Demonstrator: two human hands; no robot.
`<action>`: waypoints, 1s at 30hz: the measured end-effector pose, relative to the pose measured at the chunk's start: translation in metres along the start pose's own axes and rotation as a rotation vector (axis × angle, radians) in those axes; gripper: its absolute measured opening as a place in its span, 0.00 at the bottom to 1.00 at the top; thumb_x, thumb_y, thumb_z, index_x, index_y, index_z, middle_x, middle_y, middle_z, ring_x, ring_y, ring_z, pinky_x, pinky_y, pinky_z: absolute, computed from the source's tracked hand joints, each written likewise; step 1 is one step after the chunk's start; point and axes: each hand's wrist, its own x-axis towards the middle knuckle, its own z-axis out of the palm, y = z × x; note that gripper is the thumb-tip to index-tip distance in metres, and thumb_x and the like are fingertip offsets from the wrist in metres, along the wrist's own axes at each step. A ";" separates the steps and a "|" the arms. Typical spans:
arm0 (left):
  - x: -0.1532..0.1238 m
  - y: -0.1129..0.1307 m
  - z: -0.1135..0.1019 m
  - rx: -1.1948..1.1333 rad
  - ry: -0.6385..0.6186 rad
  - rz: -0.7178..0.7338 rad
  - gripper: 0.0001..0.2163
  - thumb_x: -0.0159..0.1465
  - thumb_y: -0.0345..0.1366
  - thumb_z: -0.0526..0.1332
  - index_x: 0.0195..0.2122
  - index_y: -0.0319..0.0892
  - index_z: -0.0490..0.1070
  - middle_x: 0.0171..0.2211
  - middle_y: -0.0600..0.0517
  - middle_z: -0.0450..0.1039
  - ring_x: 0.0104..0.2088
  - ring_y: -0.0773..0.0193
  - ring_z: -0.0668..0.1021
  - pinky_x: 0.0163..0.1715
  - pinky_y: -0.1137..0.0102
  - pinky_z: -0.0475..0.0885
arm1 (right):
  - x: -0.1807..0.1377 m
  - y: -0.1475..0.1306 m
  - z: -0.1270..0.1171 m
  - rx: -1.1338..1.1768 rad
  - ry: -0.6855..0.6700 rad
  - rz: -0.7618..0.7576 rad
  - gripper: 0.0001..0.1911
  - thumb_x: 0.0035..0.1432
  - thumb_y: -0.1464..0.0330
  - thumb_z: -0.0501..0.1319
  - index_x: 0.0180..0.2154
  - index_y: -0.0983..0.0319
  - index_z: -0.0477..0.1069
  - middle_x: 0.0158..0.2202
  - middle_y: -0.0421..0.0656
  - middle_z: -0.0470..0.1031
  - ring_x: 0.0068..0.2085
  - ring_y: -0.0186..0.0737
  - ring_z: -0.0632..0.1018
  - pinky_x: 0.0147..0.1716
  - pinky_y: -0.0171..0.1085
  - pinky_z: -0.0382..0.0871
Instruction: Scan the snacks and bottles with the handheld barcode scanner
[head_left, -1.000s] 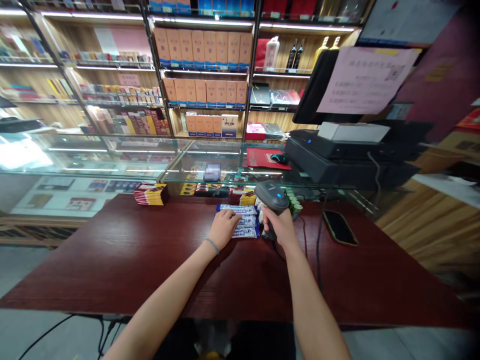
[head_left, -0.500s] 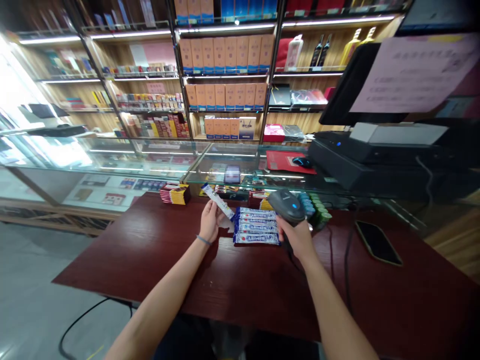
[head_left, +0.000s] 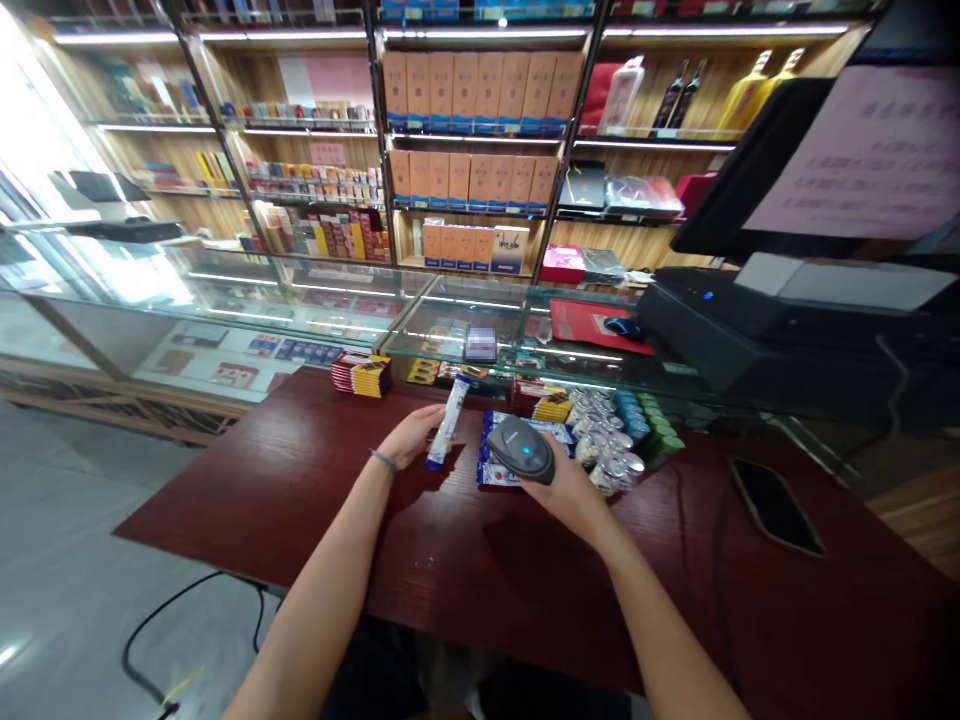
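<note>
My left hand is closed on a long white-and-blue candy pack, held up on end above the dark red table. My right hand grips a grey barcode scanner with a small blue light, its head turned toward the held pack. Under the scanner lie more blue-and-white candy packs in a row on the table. A wristband sits on my left wrist.
Stacked red-and-yellow packs lie at the table's back left, small round tins to the right of the scanner. A black phone lies at the right. A glass counter and a till with a screen stand behind.
My left hand lifted one candy pack off the row and now holds it upright. My right hand swung the scanner left, over the remaining packs, toward it.
</note>
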 end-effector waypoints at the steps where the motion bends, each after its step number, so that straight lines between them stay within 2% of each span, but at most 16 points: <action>1: -0.002 0.004 -0.007 0.047 -0.038 -0.025 0.19 0.60 0.48 0.71 0.44 0.39 0.76 0.31 0.51 0.77 0.30 0.63 0.80 0.28 0.72 0.75 | 0.000 -0.001 0.000 -0.021 -0.030 0.005 0.28 0.53 0.65 0.68 0.56 0.54 0.67 0.44 0.45 0.83 0.47 0.54 0.83 0.47 0.46 0.74; 5: -0.008 0.014 -0.029 0.196 -0.141 -0.057 0.18 0.60 0.50 0.70 0.41 0.39 0.76 0.29 0.50 0.77 0.27 0.64 0.78 0.25 0.73 0.71 | -0.002 -0.002 0.002 -0.045 -0.117 -0.016 0.30 0.52 0.66 0.68 0.57 0.55 0.65 0.44 0.46 0.83 0.47 0.55 0.83 0.48 0.47 0.74; 11: -0.009 0.016 -0.034 0.318 -0.119 -0.053 0.17 0.63 0.50 0.66 0.38 0.38 0.76 0.27 0.51 0.76 0.23 0.68 0.74 0.21 0.75 0.65 | -0.002 0.003 0.005 -0.047 -0.131 -0.106 0.33 0.53 0.67 0.67 0.62 0.57 0.66 0.49 0.48 0.83 0.54 0.56 0.81 0.53 0.49 0.74; 16: -0.007 0.012 -0.034 0.268 -0.142 -0.053 0.19 0.61 0.52 0.68 0.38 0.38 0.76 0.27 0.49 0.77 0.23 0.67 0.76 0.21 0.75 0.67 | 0.000 0.004 0.004 0.006 -0.094 -0.086 0.29 0.53 0.67 0.66 0.58 0.57 0.69 0.50 0.48 0.82 0.52 0.55 0.82 0.50 0.48 0.75; 20: -0.004 0.007 -0.031 0.153 -0.109 -0.024 0.20 0.59 0.52 0.72 0.38 0.37 0.76 0.28 0.49 0.77 0.26 0.65 0.78 0.25 0.73 0.72 | 0.002 0.003 0.004 0.060 0.006 -0.055 0.26 0.52 0.65 0.67 0.54 0.56 0.71 0.43 0.46 0.84 0.47 0.53 0.83 0.42 0.45 0.78; 23: 0.002 0.006 -0.027 0.103 0.027 0.075 0.20 0.59 0.47 0.72 0.46 0.39 0.77 0.32 0.48 0.79 0.31 0.61 0.81 0.30 0.70 0.75 | 0.002 0.000 0.005 0.126 0.076 -0.065 0.24 0.52 0.63 0.67 0.52 0.56 0.73 0.42 0.45 0.83 0.45 0.52 0.83 0.39 0.43 0.78; 25: 0.006 0.010 -0.026 0.195 0.196 0.221 0.18 0.62 0.44 0.69 0.50 0.41 0.77 0.35 0.48 0.80 0.34 0.59 0.82 0.34 0.69 0.75 | 0.001 -0.001 0.004 0.163 0.099 -0.071 0.22 0.52 0.62 0.67 0.50 0.56 0.73 0.41 0.46 0.83 0.44 0.52 0.83 0.38 0.43 0.78; 28: 0.003 0.019 -0.033 0.571 0.500 0.434 0.12 0.66 0.39 0.63 0.49 0.44 0.79 0.38 0.48 0.82 0.40 0.56 0.82 0.41 0.68 0.74 | 0.001 -0.003 0.001 0.204 0.113 -0.064 0.20 0.52 0.61 0.69 0.47 0.56 0.74 0.34 0.44 0.82 0.38 0.51 0.83 0.31 0.41 0.76; 30: -0.005 0.025 -0.045 0.867 0.631 0.500 0.12 0.69 0.38 0.60 0.51 0.48 0.79 0.42 0.47 0.83 0.43 0.54 0.82 0.43 0.67 0.73 | 0.000 -0.003 -0.001 0.222 0.112 -0.042 0.19 0.52 0.60 0.69 0.46 0.57 0.74 0.28 0.42 0.80 0.30 0.49 0.81 0.25 0.39 0.73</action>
